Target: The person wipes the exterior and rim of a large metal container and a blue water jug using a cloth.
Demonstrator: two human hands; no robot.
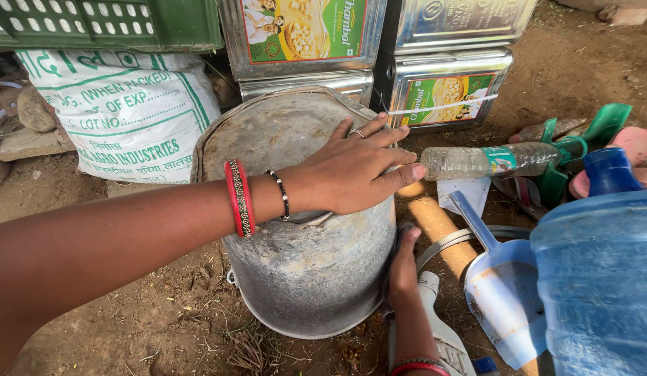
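Left hand (355, 167) lay flat with fingers spread on the far rim of the dented grey metal pot (302, 230), pressing on it rather than gripping. Right hand (403, 268) was cupped against the pot's lower right side, fingers hidden behind the wall, so I cannot tell how firmly it closed. The pot stood tilted on the bare dirt ground (149, 320) in the middle of the scene, its mouth turned toward the far side.

By my judgement the pot was being steadied or tipped; any further move would call for both hands to keep it from rolling on the uneven ground.

Far behind it stood shiny square metal tins (442, 90) stacked in two columns, each with a green and yellow label picturing pale beans. Far left sat a white woven sack (128, 111) with green printing, beneath a green plastic crate (107, 24). To the right lay a clear plastic bottle (487, 161) with a small label, on its side. Near right were a blue scoop (501, 285) and a large translucent blue water jug (602, 278).
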